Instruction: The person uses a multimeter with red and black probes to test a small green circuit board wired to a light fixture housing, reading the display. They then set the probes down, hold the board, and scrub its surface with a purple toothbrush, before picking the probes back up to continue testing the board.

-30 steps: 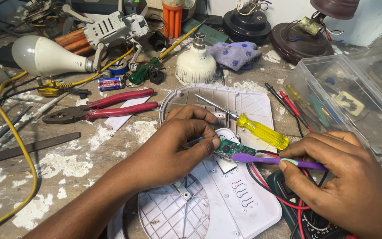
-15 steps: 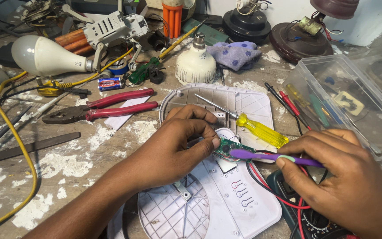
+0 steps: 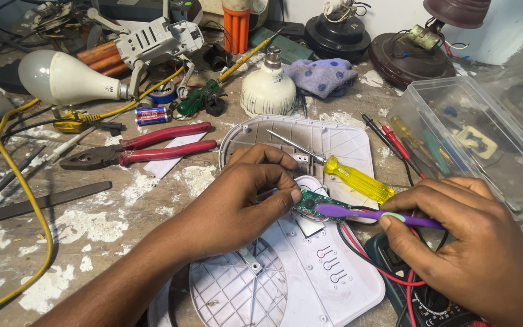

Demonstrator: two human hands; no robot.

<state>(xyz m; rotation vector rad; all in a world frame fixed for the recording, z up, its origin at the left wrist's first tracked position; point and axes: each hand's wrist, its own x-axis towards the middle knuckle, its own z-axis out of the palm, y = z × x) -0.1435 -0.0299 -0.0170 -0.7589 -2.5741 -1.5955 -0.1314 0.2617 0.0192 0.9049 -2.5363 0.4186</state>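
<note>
Circuit board point(image 3: 321, 204), small and green, is pinched by its near edge between the thumb and fingertips of the left hand point(image 3: 246, 203), held just above the open white plastic housing point(image 3: 310, 272) lying on the table point(image 3: 92, 224). The right hand point(image 3: 473, 242) is closed around the handle of a purple toothbrush point(image 3: 373, 215), whose head is laid on the board's face.

The board is judged light, thin and stiff, yet fragile: its soldered parts and the red and black wires point(image 3: 364, 254) trailing from it could be strained by twisting or a hard pull. It is best gripped by its bare edges, as it is now, with fingers kept off the components. The toothbrush is light and slightly springy, and is best held well back on the handle.

The board is seen as a narrow strip with small dark parts on it; finer detail cannot be made out. A yellow-handled screwdriver point(image 3: 358, 178) rests just beyond it on the housing's other half, and red-handled pliers point(image 3: 146, 148) lie well apart to the left.
</note>
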